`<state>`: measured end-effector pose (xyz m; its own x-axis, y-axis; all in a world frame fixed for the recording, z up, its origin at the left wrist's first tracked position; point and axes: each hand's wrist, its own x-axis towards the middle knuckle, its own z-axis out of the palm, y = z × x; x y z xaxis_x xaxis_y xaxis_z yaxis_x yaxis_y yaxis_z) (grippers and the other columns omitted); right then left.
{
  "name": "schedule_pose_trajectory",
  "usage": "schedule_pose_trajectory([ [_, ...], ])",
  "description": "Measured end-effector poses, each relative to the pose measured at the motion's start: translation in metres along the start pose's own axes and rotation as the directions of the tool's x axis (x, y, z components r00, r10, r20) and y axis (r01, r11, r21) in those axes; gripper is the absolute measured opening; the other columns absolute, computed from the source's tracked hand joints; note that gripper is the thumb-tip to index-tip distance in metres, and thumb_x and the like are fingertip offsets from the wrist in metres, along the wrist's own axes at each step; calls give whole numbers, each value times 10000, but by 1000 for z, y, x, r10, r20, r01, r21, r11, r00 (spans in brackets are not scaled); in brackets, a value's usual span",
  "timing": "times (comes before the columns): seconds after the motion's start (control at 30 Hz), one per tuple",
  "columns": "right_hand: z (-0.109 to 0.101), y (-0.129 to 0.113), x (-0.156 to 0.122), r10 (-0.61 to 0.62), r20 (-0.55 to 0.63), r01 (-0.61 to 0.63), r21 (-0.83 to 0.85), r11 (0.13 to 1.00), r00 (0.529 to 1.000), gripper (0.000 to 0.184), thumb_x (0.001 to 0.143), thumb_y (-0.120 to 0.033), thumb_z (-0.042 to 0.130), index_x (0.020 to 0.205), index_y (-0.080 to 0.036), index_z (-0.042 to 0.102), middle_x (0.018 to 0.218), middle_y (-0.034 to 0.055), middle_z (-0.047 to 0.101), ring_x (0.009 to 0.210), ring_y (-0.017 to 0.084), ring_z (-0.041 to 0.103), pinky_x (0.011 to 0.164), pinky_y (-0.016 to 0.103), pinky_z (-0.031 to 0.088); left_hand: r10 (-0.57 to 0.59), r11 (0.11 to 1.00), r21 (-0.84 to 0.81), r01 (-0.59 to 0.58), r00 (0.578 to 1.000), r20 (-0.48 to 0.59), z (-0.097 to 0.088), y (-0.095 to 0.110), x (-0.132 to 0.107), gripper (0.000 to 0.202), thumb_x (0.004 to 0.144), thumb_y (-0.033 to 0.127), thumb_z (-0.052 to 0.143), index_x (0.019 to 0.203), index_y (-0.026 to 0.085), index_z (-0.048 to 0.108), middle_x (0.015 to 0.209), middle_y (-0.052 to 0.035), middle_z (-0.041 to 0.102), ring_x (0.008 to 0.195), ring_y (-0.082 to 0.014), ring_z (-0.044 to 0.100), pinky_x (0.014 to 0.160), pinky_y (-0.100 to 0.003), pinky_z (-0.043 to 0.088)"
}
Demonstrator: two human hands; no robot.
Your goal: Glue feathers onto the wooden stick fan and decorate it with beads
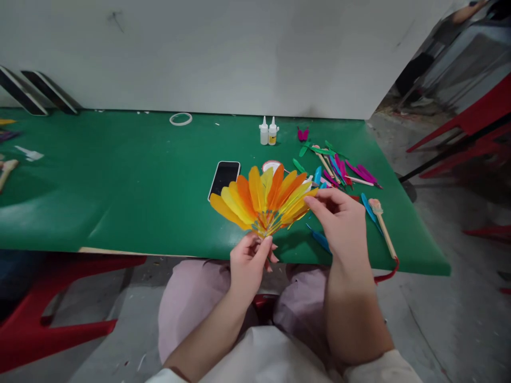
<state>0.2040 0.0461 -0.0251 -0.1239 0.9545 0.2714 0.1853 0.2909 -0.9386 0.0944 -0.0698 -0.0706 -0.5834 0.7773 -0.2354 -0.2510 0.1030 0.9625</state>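
Pinching the feather fan [255,197] at its base over the near edge of the green table [139,202], the left hand [248,260] steadies it while the right hand [341,221] nips an outer feather [298,209] between thumb and finger; likely light, flexible and easily creased, it is safest held low.

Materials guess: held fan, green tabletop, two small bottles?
Fan: likely feathers, soft sheen; tapered, overlapping vanes on thin stems.
Tabletop: probably vinyl-like covering, semi-gloss; light reflections and a crease.
Bottles: seemingly plastic, smooth, satin; pale bodies with pointed nozzles.
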Motion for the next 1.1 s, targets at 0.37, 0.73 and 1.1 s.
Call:
schedule_pose_trajectory([
  [0.37,2,0,6,-267,-36,251,-238,938,963,75,730,-300,645,766,-234,639,962,44,589,955,204,568,853,425,462,-33,999,-38,34,999,20,0,1,0,249,712,360,654,711,134,548,583,16,619,391,-72,527,321,-161,392],
  [0.73,11,1,1,-186,-71,183,-47,982,980,298,732,-338,633,1008,-256,555,1047,42,596,985,189,560,826,353,459,-154,971,-171,166,984,86,3,10,0,263,693,332,668,643,132,506,548,36,589,340,-41,480,292,-130,346],
  [1.1,49,9,-47,224,248,-309,392,867,943,391,701,-328,652,1048,-214,509,952,55,639,832,165,633,686,286,535,-125,947,-290,137,990,59,2,10,1,256,681,322,681,661,138,504,566,38,588,355,-45,491,291,-130,358],
])
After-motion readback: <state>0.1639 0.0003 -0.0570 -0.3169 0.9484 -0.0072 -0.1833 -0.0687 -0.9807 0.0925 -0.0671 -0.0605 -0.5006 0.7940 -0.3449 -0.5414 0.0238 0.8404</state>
